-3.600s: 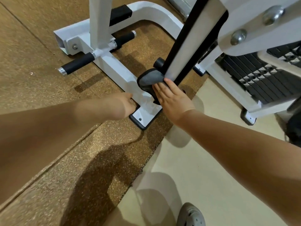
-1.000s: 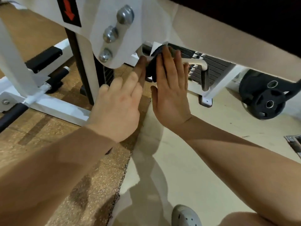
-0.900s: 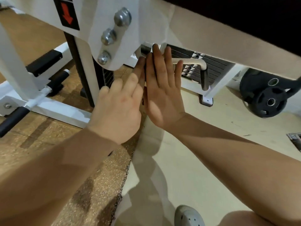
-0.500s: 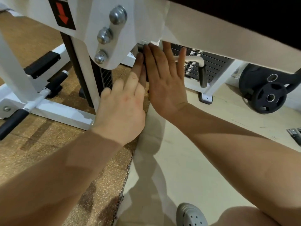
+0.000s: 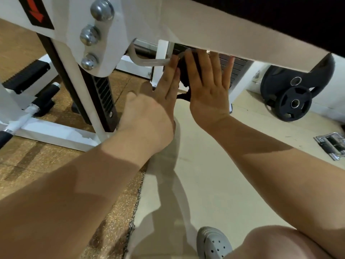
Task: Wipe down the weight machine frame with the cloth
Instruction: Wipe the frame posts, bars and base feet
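Both hands reach up under the sloping white bar of the weight machine frame (image 5: 186,28). The right hand (image 5: 207,90) lies flat with straight, spread fingers, pressing the dark cloth (image 5: 183,79) against a part just below the bar; a corner of the cloth hangs beneath the palm. The left hand (image 5: 149,113) is flat too, fingers straight and together, its fingertips beside the cloth's left edge. A black weight plate (image 5: 291,103) leans on the floor to the right, and a grey shoe (image 5: 212,243) shows below.
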